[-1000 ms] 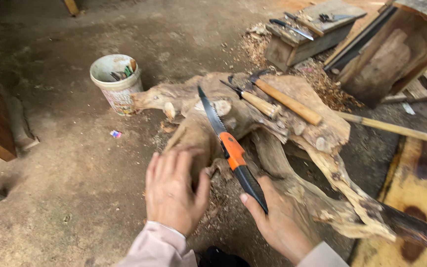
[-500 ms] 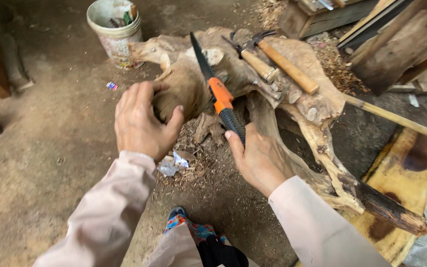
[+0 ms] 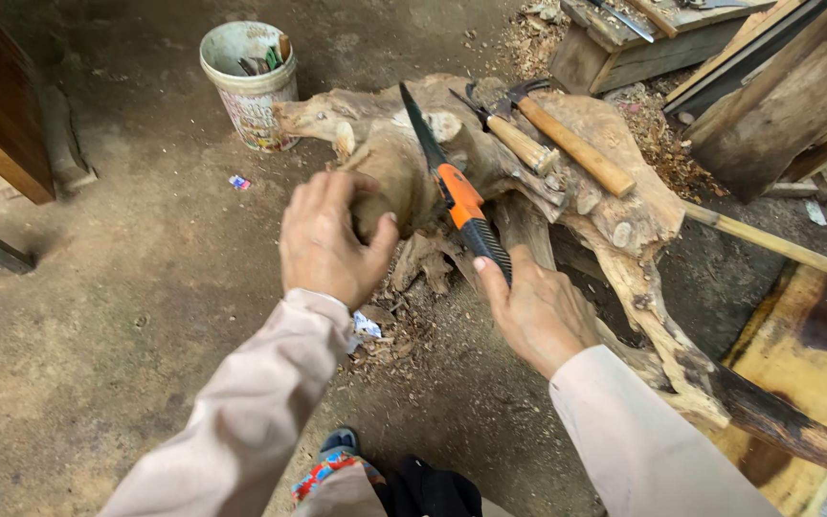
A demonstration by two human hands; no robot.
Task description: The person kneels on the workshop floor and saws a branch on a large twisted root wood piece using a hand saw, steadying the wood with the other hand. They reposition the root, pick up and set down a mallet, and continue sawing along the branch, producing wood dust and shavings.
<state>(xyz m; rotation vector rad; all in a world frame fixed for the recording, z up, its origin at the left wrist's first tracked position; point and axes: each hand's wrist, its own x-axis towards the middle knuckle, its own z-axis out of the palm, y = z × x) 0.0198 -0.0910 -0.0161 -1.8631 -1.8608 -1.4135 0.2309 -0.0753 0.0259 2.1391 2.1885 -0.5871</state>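
We start with the gnarled root (image 3: 614, 206), the biggest thing here, sprawling from the upper middle of the frame down to the lower right corner on the dirt floor (image 3: 126, 316). It looks heavy and rigid, a mass we judge would not shift under a push, with a rough, dry, pale brown surface full of knobs, hollows and twisting limbs that darkens to near black at its lower right tip. Its lumps give plenty of purchase, and our left hand (image 3: 332, 239) is cupped over one rounded knob left of centre, fingers curled down on it.

Next comes the folding saw (image 3: 452, 191), lying diagonally across the root at the centre of the frame. It has a dark, narrow, toothed blade pointing toward the top, an orange section at the middle and a black ribbed grip at the lower end. We judge it light and stiff, though the thin blade could flex or bind if twisted; the ribbed grip is the place to hold it, and our right hand (image 3: 538, 311) is wrapped around just that part, closed firmly on it.

Resting on the root toward the upper right are a hammer (image 3: 567, 144) with a wooden handle and a second wooden-handled tool (image 3: 514, 139). A white bucket (image 3: 246, 81) stands at the upper left, and wood chips (image 3: 394, 335) litter the floor below the root.
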